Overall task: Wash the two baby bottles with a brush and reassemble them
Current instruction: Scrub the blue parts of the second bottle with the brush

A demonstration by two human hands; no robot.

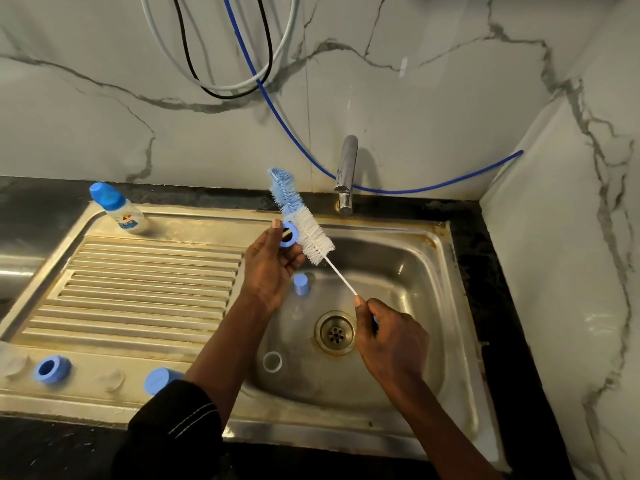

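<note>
Your left hand (273, 268) pinches a blue bottle ring (288, 234) at the centre of the frame, its hole facing you. Your right hand (388, 337) grips the thin white stem of the brush (313, 237), whose blue-and-white bristles touch the ring. A blue-capped bottle (119, 211) stands at upper left.

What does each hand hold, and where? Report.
Left hand: blue plastic ring, by its rim. Right hand: blue and white bottle brush, by its handle end.
</note>
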